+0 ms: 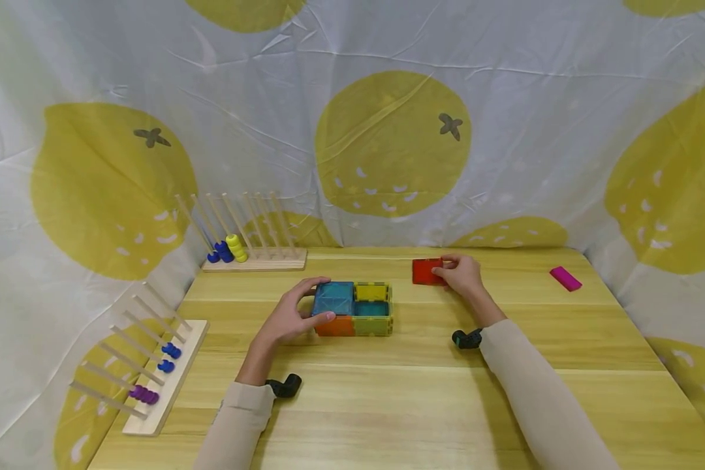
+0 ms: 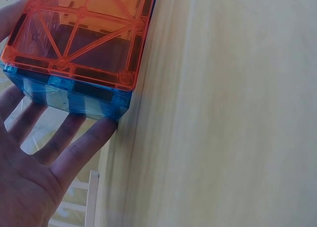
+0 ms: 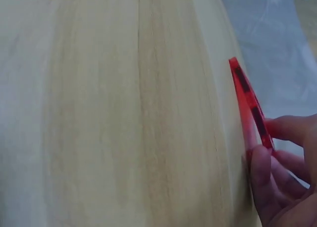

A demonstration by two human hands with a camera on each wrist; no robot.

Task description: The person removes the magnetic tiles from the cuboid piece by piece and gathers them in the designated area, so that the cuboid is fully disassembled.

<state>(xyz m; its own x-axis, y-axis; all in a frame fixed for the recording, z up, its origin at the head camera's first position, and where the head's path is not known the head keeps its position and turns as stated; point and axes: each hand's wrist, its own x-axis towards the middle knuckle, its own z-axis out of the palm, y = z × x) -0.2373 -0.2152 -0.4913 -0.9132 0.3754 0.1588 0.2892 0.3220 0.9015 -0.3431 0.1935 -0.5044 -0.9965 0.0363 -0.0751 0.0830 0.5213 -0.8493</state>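
A low box of translucent magnetic tiles [image 1: 372,325] stands mid-table in the head view. Its left half is covered by a blue tile [image 1: 333,297]; the right half is uncovered, with yellow and green walls. My left hand [image 1: 288,316] holds the box at its left end, thumb by the front and fingers behind. The left wrist view shows the orange front tile [image 2: 81,38] and fingertips against the blue side. Farther right, my right hand [image 1: 463,274] pinches a red magnetic tile [image 1: 426,271] by its right edge. The right wrist view shows that tile edge-on.
A wooden peg rack [image 1: 255,261] with blue and yellow beads stands at the back left. Another peg rack [image 1: 179,372] with blue and purple beads is along the left edge. A magenta block [image 1: 566,279] lies far right. A lemon-print cloth [image 1: 505,163] hangs behind the table.
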